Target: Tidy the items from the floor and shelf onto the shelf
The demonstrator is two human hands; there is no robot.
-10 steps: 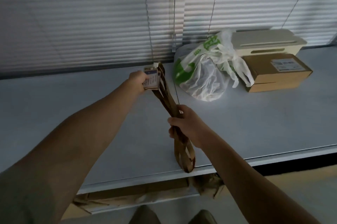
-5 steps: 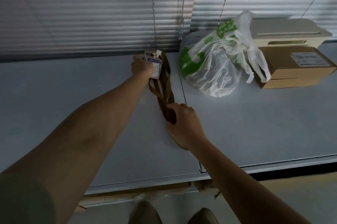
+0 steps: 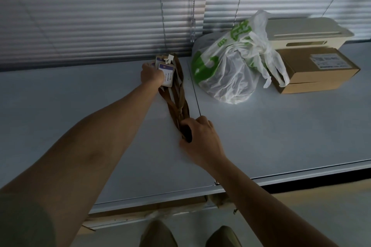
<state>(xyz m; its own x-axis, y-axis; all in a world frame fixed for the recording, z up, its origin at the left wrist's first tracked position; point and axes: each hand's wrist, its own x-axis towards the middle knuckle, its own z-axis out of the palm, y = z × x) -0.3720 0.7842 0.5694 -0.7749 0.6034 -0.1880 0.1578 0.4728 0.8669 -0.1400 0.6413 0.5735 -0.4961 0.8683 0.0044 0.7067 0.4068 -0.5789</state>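
Observation:
A bundle of brown lanyards (image 3: 177, 99) with ID badge cards (image 3: 166, 71) lies stretched out on the pale grey shelf top (image 3: 80, 106). My left hand (image 3: 151, 75) grips the badge cards at the far end, close to the blinds. My right hand (image 3: 201, 140) is closed on the near end of the straps, pressing it onto the shelf. A white and green plastic bag (image 3: 230, 68) sits just right of the badges.
Two brown cardboard boxes (image 3: 315, 72) lie stacked right of the bag, with a cream box (image 3: 305, 32) behind them. Closed window blinds (image 3: 90, 11) with hanging cords back the shelf. Flattened cardboard (image 3: 144, 209) shows under the shelf's front edge, above my shoes.
The lanyards hung off the shelf edge a second ago; both hands have since pushed them farther back and laid them flat on the shelf.

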